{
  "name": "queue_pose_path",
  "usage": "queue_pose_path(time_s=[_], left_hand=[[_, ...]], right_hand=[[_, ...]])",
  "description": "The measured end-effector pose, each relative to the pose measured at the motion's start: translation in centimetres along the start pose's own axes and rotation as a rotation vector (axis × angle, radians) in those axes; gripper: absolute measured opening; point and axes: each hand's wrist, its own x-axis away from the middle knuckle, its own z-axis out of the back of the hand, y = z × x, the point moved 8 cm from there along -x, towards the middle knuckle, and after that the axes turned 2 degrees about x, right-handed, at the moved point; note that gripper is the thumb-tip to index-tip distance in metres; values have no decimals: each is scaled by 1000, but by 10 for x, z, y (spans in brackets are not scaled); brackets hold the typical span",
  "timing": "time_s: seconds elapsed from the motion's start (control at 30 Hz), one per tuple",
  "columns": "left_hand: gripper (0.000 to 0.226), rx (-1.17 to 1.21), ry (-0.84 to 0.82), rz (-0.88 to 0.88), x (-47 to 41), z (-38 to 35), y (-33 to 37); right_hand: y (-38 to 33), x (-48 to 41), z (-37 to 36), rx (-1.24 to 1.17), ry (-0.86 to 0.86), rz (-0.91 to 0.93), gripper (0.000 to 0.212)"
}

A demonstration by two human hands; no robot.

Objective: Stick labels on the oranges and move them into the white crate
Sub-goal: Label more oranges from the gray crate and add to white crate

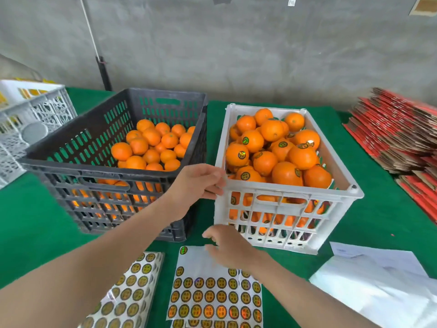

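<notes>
On the green counter [35, 233], the black crate [71, 166] at ten o'clock holds unlabelled oranges [151, 147]. The left hand [198, 183] curls its grip round the near-left corner rim of the white crate [283, 192], which sits at two o'clock heaped with labelled oranges [283, 157]. At six o'clock the blurred right hand [229, 249] hovers, grip loosely spread, over the label sheet [212, 297].
</notes>
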Motion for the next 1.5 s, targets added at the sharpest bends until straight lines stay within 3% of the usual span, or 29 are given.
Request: queue_pose_path(time_s=[0.1, 0.27, 0.4, 0.5, 0.6, 0.67, 0.77, 0.83, 0.93, 1.07, 1.13, 1.23, 1.37, 1.5], left_hand=[[23, -77, 14, 68, 17, 10, -24], [25, -133, 54, 261, 34, 42, -81], [26, -208, 86, 427, 48, 63, -139], [7, -196, 70, 548, 56, 61, -169], [19, -53, 72, 622, 54, 54, -179], [16, 35, 109, 629, 49, 50, -176], [14, 103, 128, 641, 42, 43, -168], [14, 122, 92, 651, 40, 37, -165], [5, 116, 76, 654, 40, 34, -164], [6, 102, 73, 673, 42, 34, -169], [6, 110, 46, 704, 43, 33, -172], [8, 86, 9, 727, 45, 31, -174], [16, 1, -6, 692, 42, 33, -171], [15, -66, -30, 660, 37, 32, -167]], right_hand=[[13, -34, -49, 165, -188, -95, 47], [10, -67, -77, 347, -85, -173, 36], [9, -66, -66, 73, -23, -156, 34], [1, -59, -32, -147, 43, -89, 27], [-5, -48, -1, -247, 99, -75, 20], [-8, -37, 11, -173, 190, -76, 17], [-21, -14, 12, 133, 404, -1, 14], [-25, -5, -5, 206, 356, -32, 29], [-23, 2, -15, 226, 356, -78, 32], [-46, 15, -8, 288, 449, 30, 10], [-58, 21, -7, 357, 502, 120, 28], [-61, 26, -14, 326, 495, 171, 29], [-40, 22, -21, 108, 419, 15, 5], [-32, 21, -18, -16, 474, -52, 4]])
